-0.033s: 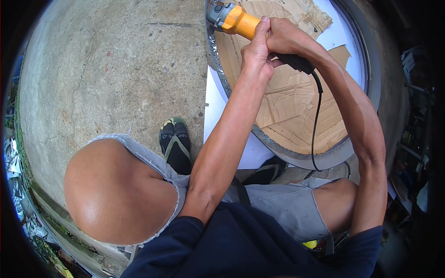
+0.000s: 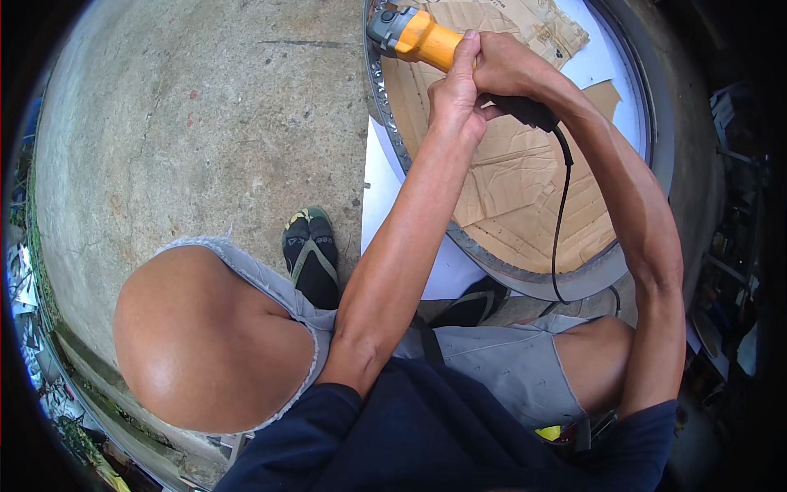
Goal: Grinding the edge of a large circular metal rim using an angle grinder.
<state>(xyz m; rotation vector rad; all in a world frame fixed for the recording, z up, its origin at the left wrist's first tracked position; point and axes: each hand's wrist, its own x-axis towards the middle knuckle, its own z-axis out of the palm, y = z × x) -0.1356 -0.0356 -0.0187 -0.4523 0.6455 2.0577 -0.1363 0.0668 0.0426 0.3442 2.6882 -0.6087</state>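
Note:
My left hand (image 2: 455, 94) and my right hand (image 2: 508, 66) are closed together on the rear part of a yellow angle grinder (image 2: 430, 41), my left thumb lying along its body. Its grey head (image 2: 387, 29) is at the left inner rim of a large oval grey metal frame (image 2: 516, 275), where the edge looks jagged; whether they touch I cannot tell. A black cord (image 2: 564, 189) hangs from the grinder's black back end across brown cardboard (image 2: 508, 197) inside the frame. The fingertips of both hands are partly hidden behind the tool.
White sheets (image 2: 384, 189) lie under the frame and cardboard on a concrete floor (image 2: 188, 139). My sandalled feet (image 2: 307, 262) and bent knees are near the frame's lower edge. Dim clutter (image 2: 725, 271) lines the far right, and more items with some greenery (image 2: 82, 443) line the far left.

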